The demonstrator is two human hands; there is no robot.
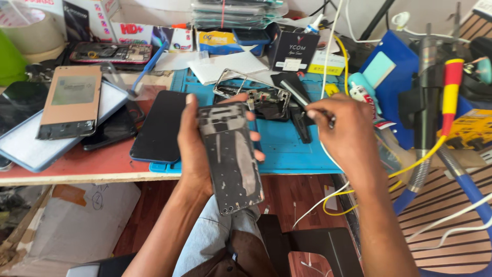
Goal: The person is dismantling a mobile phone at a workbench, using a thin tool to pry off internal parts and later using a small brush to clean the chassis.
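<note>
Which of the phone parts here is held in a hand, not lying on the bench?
The dark phone frame, gripped upright in the left hand. The black phone, the opened frame and the brown-backed phone lie on the bench.

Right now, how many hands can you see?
2. The left hand holds a stripped phone frame upright above the lap. The right hand grips a thin metal tool over the blue mat. No other hands show.
</note>
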